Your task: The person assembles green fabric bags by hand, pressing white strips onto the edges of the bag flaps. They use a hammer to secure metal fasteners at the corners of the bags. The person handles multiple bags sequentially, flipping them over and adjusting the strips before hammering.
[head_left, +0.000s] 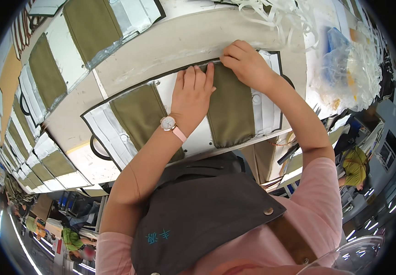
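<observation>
A long fabric panel (198,135) lies across the table in front of me. It is white with two olive-green sections, clear plastic toward its ends, black edging, and a black loop at either end. My left hand (192,94), with a pink-strapped watch at the wrist, lies on the white middle section. Its fingers stretch to the far black edge, and the index fingertip touches the border of the right olive section (231,105). Just right of it, my right hand (248,64) has its fingers bent and pinched at that same far edge. What sits between its fingertips is hidden.
Similar olive and white panels (92,27) lie at the far left, with more in stacks (60,162) along the left side. White strips (280,16) are heaped at the far right, beside crumpled clear plastic (344,73). Other people (354,167) are in the background.
</observation>
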Demonstrator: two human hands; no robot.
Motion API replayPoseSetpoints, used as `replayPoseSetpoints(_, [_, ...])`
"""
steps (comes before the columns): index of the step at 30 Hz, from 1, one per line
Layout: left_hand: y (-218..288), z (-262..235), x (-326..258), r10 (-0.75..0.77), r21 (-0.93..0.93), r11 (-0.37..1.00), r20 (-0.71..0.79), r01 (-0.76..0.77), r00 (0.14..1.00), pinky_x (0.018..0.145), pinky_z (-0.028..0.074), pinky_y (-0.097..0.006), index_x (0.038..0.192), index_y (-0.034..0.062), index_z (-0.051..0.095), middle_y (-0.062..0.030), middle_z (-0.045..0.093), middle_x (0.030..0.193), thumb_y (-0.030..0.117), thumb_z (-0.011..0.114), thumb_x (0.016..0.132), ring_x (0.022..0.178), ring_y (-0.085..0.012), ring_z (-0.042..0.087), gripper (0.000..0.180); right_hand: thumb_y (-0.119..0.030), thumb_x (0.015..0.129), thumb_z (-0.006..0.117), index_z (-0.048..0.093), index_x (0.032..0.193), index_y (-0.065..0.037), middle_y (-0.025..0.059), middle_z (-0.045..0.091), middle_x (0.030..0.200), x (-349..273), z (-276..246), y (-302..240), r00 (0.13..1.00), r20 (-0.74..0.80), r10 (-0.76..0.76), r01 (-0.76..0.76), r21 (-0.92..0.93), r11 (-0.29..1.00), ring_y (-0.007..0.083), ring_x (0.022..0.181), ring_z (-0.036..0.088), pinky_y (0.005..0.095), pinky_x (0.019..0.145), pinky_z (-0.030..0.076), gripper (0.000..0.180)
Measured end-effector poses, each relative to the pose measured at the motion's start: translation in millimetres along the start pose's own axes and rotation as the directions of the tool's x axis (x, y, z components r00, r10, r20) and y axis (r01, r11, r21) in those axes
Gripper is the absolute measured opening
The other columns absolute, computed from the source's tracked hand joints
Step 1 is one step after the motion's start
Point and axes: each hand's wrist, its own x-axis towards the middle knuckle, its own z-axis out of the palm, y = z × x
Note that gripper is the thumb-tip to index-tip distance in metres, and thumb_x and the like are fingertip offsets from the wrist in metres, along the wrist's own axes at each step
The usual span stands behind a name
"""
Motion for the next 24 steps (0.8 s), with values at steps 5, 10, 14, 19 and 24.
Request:
replayPoseSetpoints(5, [2, 1, 1, -0.041, -0.045, 0.998, -0.019, 0.040, 0.999, 0.101, 0.043, -0.045, 0.138, 0.0042, 0.054, -0.0168, 0.054, 0.115, 0.028, 0.072, 0.085, 0.114, -0.0318, 0.051, 0.061, -0.007, 0.072, 0.064, 0.064, 0.108, 0.000, 0.0070, 0.059, 0.106, -9, -2, 2, 0.986, 0.036, -0.161, 0.165, -0.168, 0.972, 0.0252, 0.101, 0.056, 0.0374, 0.088, 0.050, 0.037])
replayPoseSetpoints(10, [1, 4, 0, -0.070, -0.086, 0.994, -0.078, 0.063, 0.995, 0.101, 0.043, -0.046, 0.136, 0.0056, 0.054, -0.0150, 0.053, 0.117, 0.028, 0.075, 0.082, 0.115, -0.0312, 0.051, 0.063, -0.010, 0.073, 0.063, 0.064, 0.120, 0.000, 0.0067, 0.058, 0.104, -15, -3, 2, 0.985, 0.037, -0.169, 0.173, -0.209, 0.963, 0.0247, 0.100, 0.056, 0.0369, 0.088, 0.050, 0.048])
replayPoseSetpoints(14, [1, 9, -2, -0.092, -0.103, 0.991, -0.101, 0.082, 0.991, 0.101, 0.043, -0.046, 0.136, 0.0065, 0.054, -0.0142, 0.053, 0.118, 0.028, 0.076, 0.081, 0.115, -0.0311, 0.051, 0.063, -0.010, 0.074, 0.062, 0.064, 0.124, -0.002, 0.0059, 0.056, 0.101, -17, -3, 1, 0.987, 0.045, -0.155, 0.161, -0.212, 0.964, 0.0241, 0.098, 0.055, 0.0362, 0.087, 0.049, 0.051])
replayPoseSetpoints(19, [0, 1, 3, -0.099, -0.082, 0.992, -0.053, 0.095, 0.994, 0.101, 0.042, -0.045, 0.133, 0.0037, 0.055, -0.0153, 0.053, 0.117, 0.024, 0.073, 0.082, 0.114, -0.0312, 0.050, 0.057, -0.014, 0.079, 0.062, 0.066, 0.124, -0.009, 0.0002, 0.054, 0.095, -10, -4, 0, 0.990, 0.059, -0.128, 0.138, -0.227, 0.964, 0.0196, 0.094, 0.052, 0.0327, 0.087, 0.046, 0.046])
replayPoseSetpoints(24, [18, 9, 8, -0.081, -0.038, 0.996, -0.030, 0.080, 0.996, 0.103, 0.041, -0.045, 0.134, -0.0037, 0.052, -0.0158, 0.051, 0.125, 0.018, 0.073, 0.081, 0.117, -0.0311, 0.050, 0.061, -0.008, 0.077, 0.064, 0.067, 0.115, -0.009, 0.0025, 0.056, 0.098, -10, -4, -4, 0.999, -0.023, -0.023, 0.019, -0.170, 0.985, 0.0223, 0.096, 0.053, 0.0351, 0.087, 0.046, 0.038])
